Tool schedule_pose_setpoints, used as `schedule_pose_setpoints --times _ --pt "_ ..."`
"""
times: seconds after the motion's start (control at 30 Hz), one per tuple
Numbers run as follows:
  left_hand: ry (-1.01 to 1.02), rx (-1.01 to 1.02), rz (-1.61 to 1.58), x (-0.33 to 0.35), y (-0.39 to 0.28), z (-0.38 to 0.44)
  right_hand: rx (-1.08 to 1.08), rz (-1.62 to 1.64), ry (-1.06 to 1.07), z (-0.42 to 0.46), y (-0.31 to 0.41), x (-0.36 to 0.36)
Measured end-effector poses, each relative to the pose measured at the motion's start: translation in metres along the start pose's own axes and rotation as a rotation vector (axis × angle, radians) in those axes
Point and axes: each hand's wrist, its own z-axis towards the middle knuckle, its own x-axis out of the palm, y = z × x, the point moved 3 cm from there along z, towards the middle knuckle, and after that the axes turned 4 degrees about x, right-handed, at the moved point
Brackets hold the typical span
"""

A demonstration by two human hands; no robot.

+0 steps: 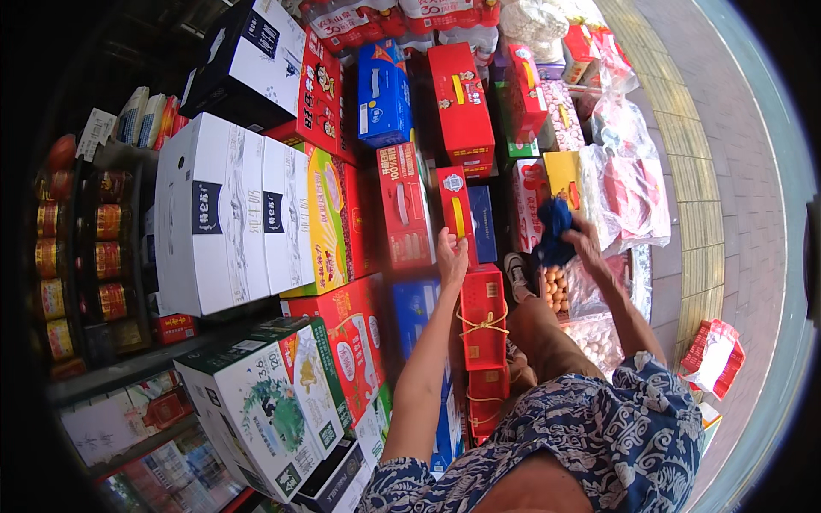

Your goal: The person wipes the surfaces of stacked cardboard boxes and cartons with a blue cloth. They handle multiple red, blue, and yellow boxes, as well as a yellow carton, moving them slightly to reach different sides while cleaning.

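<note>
My right hand [585, 242] grips a bunched dark blue cloth [555, 229], held above the cartons and a crate of brown eggs [555, 292]. My left hand [453, 258] holds nothing, its fingers partly spread. It is at the near end of a narrow red carton [454, 184] with a yellow carry handle [458, 217]; whether it touches the carton I cannot tell. Left of that hand stands a red gift carton [404, 205] with a pale handle. A dark blue box [482, 215] is on the other side. Nearer me lies a red box [482, 308] tied with gold cord.
White milk cartons [237, 211] are stacked at left, beside shelves of jars [112, 243]. More cartons, including a blue one [385, 93] and a red one [460, 102], fill the far side. Plastic-wrapped goods [628, 186] border the pavement [696, 211]. A red basket [712, 359] sits at right.
</note>
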Motion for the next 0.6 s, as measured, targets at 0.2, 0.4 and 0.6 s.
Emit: schedule_pose_setpoints --times 0.2,0.4,0.6 --pt "-0.138 -0.027 -0.151 -0.017 0.0 0.036 -0.571 -0.498 -0.121 0.156 0.089 0.073" --pt "-0.058 -0.187 -0.374 0.008 -0.061 0.124 -0.756 -1.077 -0.118 0.221 0.055 0.131" --pt "-0.225 0.033 -0.112 0.006 -0.06 0.203 -0.597 -0.957 0.063 0.177 -0.021 0.144"
